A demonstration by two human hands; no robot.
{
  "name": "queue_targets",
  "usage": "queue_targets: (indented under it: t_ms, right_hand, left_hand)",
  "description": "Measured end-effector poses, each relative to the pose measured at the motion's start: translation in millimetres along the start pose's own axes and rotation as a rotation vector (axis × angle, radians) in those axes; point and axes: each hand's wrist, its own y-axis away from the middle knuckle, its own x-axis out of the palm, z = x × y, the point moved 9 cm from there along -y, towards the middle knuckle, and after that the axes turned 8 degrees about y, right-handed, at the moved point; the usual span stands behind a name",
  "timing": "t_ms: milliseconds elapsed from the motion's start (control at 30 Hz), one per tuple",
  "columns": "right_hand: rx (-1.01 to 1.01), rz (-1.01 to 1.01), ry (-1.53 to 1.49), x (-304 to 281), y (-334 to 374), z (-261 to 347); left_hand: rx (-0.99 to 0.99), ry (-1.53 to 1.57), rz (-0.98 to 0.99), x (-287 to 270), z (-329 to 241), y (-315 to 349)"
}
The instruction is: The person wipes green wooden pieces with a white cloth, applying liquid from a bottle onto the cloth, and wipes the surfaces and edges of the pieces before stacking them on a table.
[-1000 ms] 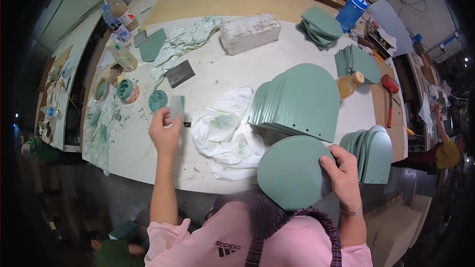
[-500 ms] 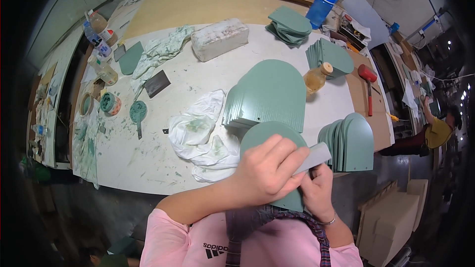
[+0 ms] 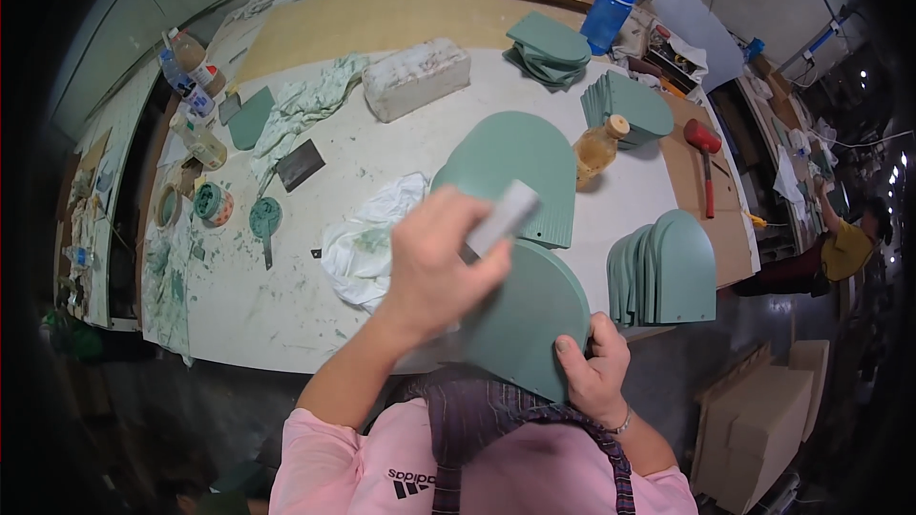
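Closest in, a green arch-shaped panel (image 3: 530, 319) is gripped at its lower right edge by the right hand (image 3: 593, 372), thumb on the face, fingers wrapped behind it. The panel is held tilted at the near edge of the desk (image 3: 277, 315), just over the lap. The left hand (image 3: 434, 272) is closed around a small grey block (image 3: 504, 217), which is pressed against the panel's upper left part.

Just past that, a crumpled white rag (image 3: 367, 243) with green smears is seen lying on the desk, next to a fanned stack of bigger arch panels (image 3: 515, 167). To the right, another batch of panels (image 3: 668, 267) is stood up in a row near the desk's edge.

Further out, an amber bottle (image 3: 596, 148) is parked beside the big stack, and a red-headed mallet (image 3: 704, 148) is left on the wooden strip. On the left side, a paint-covered scraper (image 3: 264, 221) and a small tub (image 3: 212, 202) are spotted. At the far end, a white brick-like block (image 3: 415, 76), more green pieces (image 3: 549, 46) and a blue bottle (image 3: 609, 14) are found.
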Motion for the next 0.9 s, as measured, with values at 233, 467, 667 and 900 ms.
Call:
queue_targets:
  t_ms: [233, 467, 667, 900]
  right_hand:
    - [-0.128, -0.021, 0.056, -1.7, 7.5, -0.5]
    - [-0.165, -0.124, 0.070, -8.6, 14.6, -5.2]
    - [-0.131, -0.270, -0.114, -22.4, 24.1, -26.9]
    - [-0.027, -0.213, -0.099, -13.9, 21.2, -24.8]
  left_hand:
    - [0.020, 0.124, 0.018, 2.5, -17.6, 10.6]
    - [-0.144, 0.201, -0.065, -5.9, 1.8, 16.9]
    - [-0.336, 0.221, -0.072, 5.0, 50.0, 46.8]
    - [-0.259, 0.230, -0.096, 3.5, 14.5, 20.8]
